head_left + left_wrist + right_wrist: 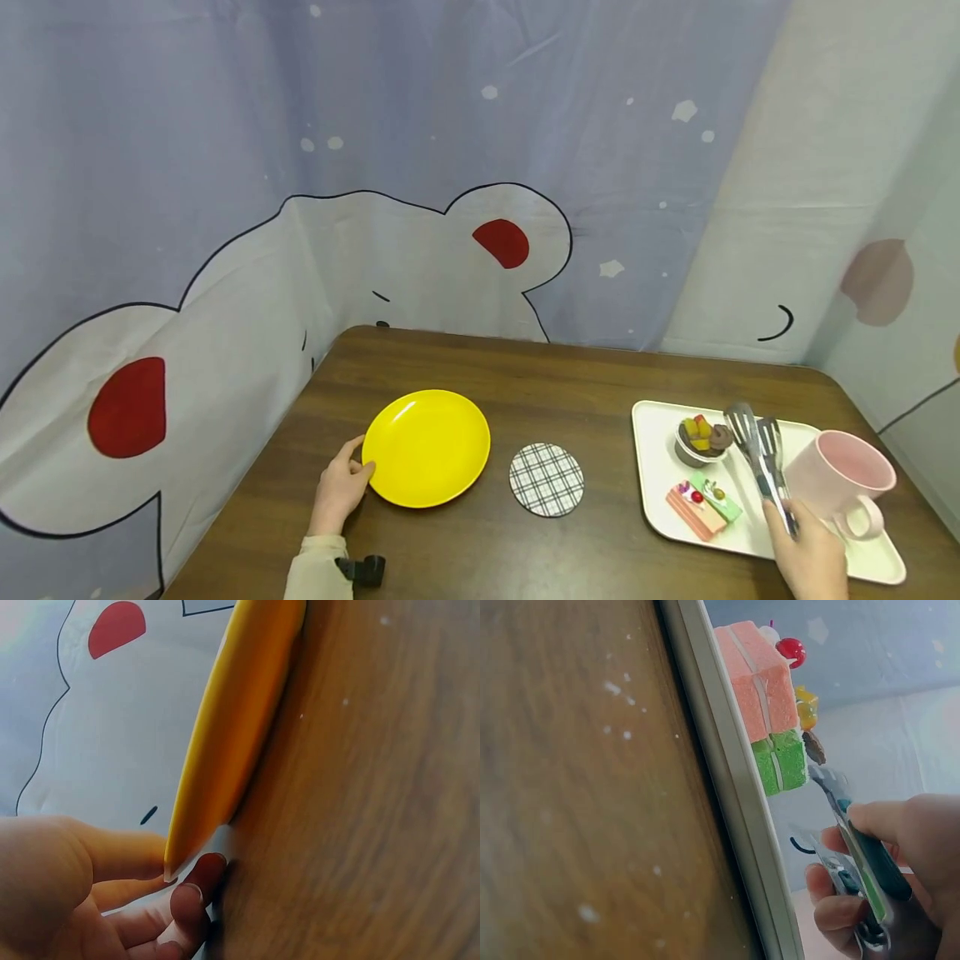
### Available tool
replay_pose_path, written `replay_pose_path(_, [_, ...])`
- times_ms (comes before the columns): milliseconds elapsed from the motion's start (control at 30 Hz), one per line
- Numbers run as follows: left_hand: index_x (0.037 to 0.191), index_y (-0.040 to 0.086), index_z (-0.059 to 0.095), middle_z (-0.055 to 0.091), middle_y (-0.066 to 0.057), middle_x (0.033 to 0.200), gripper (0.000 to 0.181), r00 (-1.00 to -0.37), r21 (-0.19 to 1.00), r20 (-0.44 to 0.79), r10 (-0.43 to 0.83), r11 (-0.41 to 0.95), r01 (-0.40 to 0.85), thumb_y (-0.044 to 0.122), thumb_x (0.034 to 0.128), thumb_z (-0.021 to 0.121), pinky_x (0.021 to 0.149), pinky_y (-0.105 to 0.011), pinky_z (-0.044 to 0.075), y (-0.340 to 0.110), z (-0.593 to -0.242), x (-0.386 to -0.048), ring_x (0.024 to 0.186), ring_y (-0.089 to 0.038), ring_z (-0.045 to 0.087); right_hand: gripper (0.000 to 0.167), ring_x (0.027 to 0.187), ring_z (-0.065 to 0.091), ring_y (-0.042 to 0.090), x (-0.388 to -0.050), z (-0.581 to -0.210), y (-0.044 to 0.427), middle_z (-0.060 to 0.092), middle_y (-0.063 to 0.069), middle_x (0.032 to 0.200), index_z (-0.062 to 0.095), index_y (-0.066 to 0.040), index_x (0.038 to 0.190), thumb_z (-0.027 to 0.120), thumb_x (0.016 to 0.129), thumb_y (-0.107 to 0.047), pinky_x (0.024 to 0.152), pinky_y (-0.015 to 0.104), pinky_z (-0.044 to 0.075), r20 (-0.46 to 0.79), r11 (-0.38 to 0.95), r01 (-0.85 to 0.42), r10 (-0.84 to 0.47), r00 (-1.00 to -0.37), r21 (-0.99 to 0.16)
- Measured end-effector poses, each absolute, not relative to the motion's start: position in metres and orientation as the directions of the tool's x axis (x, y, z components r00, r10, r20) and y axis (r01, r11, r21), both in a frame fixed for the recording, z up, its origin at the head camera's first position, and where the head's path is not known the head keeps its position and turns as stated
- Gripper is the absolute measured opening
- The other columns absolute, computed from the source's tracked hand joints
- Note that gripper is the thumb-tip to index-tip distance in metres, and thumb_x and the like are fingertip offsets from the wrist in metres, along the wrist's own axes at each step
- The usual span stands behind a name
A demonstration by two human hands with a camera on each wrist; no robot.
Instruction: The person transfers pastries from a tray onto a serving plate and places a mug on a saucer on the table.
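Observation:
At its left rim, a yellow plate [427, 448] is pinched by my left hand [341, 492]. In the left wrist view the thumb [127, 853] meets the rim of the plate [232, 705], and other fingers curl below it. My right hand [813, 546] grips a pair of metal tongs [759, 454] with dark green handles, their slotted heads apart over the tray [651, 500]. Near those heads is a fruit-topped cupcake [699, 442]. In front of it lie a pink cake slice [696, 510] and a green cake slice [717, 497], side by side.
A pink mug [840, 475] stands on the tray's right part, close to my right hand. Between plate and tray lies a round checked coaster [546, 480]. The brown wooden table [585, 379] backs onto a printed curtain [420, 108].

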State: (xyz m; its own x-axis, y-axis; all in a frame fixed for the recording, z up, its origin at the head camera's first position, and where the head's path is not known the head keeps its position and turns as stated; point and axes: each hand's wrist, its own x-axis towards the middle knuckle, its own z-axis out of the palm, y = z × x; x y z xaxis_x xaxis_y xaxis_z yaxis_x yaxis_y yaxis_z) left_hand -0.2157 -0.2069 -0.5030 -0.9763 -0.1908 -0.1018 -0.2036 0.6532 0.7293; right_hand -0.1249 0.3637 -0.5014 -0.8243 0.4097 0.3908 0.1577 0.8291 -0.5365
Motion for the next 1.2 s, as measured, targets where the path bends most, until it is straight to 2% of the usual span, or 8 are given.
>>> replay_pose_path(333, [0.145,0.002,0.038,0.062,-0.016,0.088,0.055,-0.978,0.726,-0.093,-0.187,0.66,-0.195,0.017,0.0947,0.054,0.062,-0.03,0.039,-0.205,-0.498,-0.22,0.068,-0.02,0.051,0.024,0.076,0.055,0.06,-0.119,-0.494,0.362,0.061,0.037,0.08,0.067,0.009,0.091,0.062,0.089,-0.014,0.065,0.06,0.041,0.445,0.819,0.152,0.445,-0.777,-0.553])
replay_pose_path(533, [0.146,0.003,0.038,0.063,-0.016,0.089,0.055,-0.978,0.724,-0.091,-0.186,0.662,-0.194,0.018,0.095,0.055,0.062,-0.03,0.04,-0.203,-0.494,-0.224,0.069,-0.02,0.052,0.022,0.055,0.049,0.049,-0.11,-0.481,0.359,0.059,0.027,0.066,0.067,0.005,0.077,0.064,0.087,-0.015,0.053,0.048,0.037,0.501,0.822,0.13,0.454,-0.737,-0.554])
replay_pose_path(667, [0.146,0.004,0.037,0.063,-0.017,0.091,0.055,-0.978,0.729,-0.089,-0.187,0.657,-0.192,0.018,0.0954,0.054,0.062,-0.03,0.04,-0.203,-0.493,-0.226,0.069,-0.021,0.052,0.023,0.058,0.054,0.049,-0.103,-0.477,0.359,0.064,0.024,0.069,0.068,0.002,0.075,0.067,0.086,-0.019,0.055,0.04,0.038,0.507,0.823,0.133,0.459,-0.73,-0.552])
replay_pose_path(767, [0.147,0.004,0.037,0.062,-0.016,0.091,0.056,-0.976,0.727,-0.097,-0.194,0.657,-0.203,0.019,0.0955,0.053,0.061,-0.029,0.039,-0.203,-0.492,-0.227,0.068,-0.02,0.052,0.019,0.053,0.058,0.017,-0.096,-0.48,0.359,0.066,-0.004,0.058,0.071,-0.002,0.078,0.072,0.082,-0.02,0.056,0.027,0.037,0.501,0.799,0.152,0.499,-0.707,-0.581])
replay_pose_path(900, [0.147,0.005,0.037,0.062,-0.015,0.09,0.055,-0.975,0.729,-0.103,-0.197,0.653,-0.208,0.019,0.0957,0.053,0.061,-0.029,0.038,-0.202,-0.492,-0.229,0.067,-0.02,0.05,0.024,0.059,0.03,-0.027,-0.089,-0.485,0.359,0.074,0.002,0.074,0.069,-0.006,0.099,0.075,0.08,-0.019,0.054,0.008,0.031,0.424,0.726,0.18,0.563,-0.709,-0.664])
replay_pose_path(1000, [0.147,0.005,0.036,0.061,-0.016,0.091,0.055,-0.976,0.73,-0.096,-0.195,0.652,-0.203,0.018,0.096,0.053,0.062,-0.029,0.038,-0.202,-0.491,-0.229,0.068,-0.02,0.051,0.05,0.061,0.026,-0.036,-0.085,-0.484,0.359,0.064,0.036,0.102,0.057,-0.008,0.127,0.074,0.082,-0.021,0.053,0.001,0.029,0.32,0.674,0.227,0.584,-0.746,-0.703])
replay_pose_path(1100, [0.147,0.005,0.036,0.061,-0.016,0.092,0.055,-0.976,0.729,-0.097,-0.197,0.653,-0.204,0.018,0.0963,0.052,0.063,-0.03,0.038,-0.202,-0.491,-0.23,0.07,-0.021,0.051,0.06,0.062,0.026,-0.038,-0.082,-0.482,0.361,0.063,0.035,0.104,0.053,-0.008,0.136,0.075,0.082,-0.022,0.053,-0.001,0.029,0.289,0.666,0.259,0.595,-0.75,-0.7])
replay_pose_path(1200, [0.148,0.004,0.035,0.06,-0.016,0.09,0.055,-0.975,0.729,-0.101,-0.198,0.652,-0.208,0.018,0.0965,0.052,0.063,-0.03,0.038,-0.202,-0.491,-0.229,0.07,-0.021,0.05,0.05,0.059,0.027,-0.037,-0.078,-0.482,0.362,0.072,0.022,0.087,0.064,-0.004,0.122,0.078,0.079,-0.024,0.049,0.004,0.03,0.354,0.709,0.233,0.575,-0.737,-0.665])
